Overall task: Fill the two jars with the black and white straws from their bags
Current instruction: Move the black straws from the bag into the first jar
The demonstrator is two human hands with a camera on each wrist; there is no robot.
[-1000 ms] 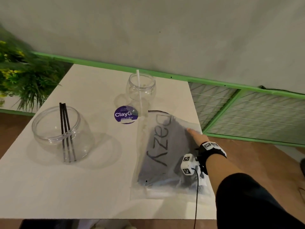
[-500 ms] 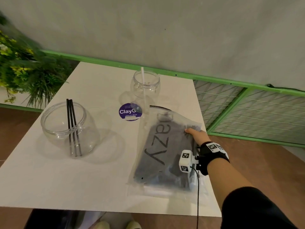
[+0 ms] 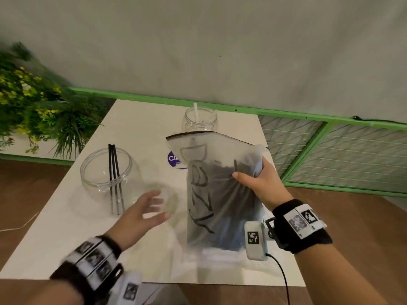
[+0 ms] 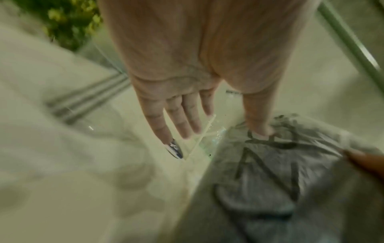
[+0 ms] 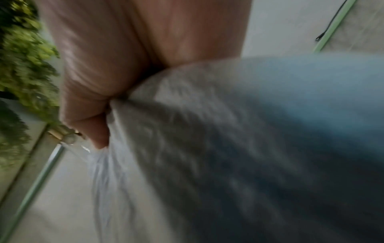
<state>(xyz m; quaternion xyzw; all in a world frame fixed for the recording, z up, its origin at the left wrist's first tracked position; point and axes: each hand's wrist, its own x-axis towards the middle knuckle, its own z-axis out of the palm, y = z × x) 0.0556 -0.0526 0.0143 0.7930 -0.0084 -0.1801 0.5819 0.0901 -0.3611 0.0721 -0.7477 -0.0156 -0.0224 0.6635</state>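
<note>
A frosted zip bag [image 3: 218, 194] full of black straws stands tilted up off the white table [image 3: 66, 234]. My right hand [image 3: 253, 177] grips its right edge near the top, bunching the plastic [image 5: 145, 131]. My left hand [image 3: 152, 208] hovers open, fingers spread, just left of the bag [image 4: 270, 172]; in the left wrist view its fingers [image 4: 182, 120] are straight. A wide clear jar [image 3: 108, 170] at left holds three black straws [image 3: 114, 177]. A smaller clear jar [image 3: 200, 119] at the back holds one white straw [image 3: 195, 112].
A purple round sticker [image 3: 174, 159] lies on the table, partly behind the bag. A leafy plant [image 3: 33, 102] stands left of the table. A green-framed mesh panel [image 3: 334, 155] runs along the right, and a grey wall rises behind.
The bag lay flat under my right hand; now that hand grips its edge and has lifted it upright. My left hand has come into view beside it.
</note>
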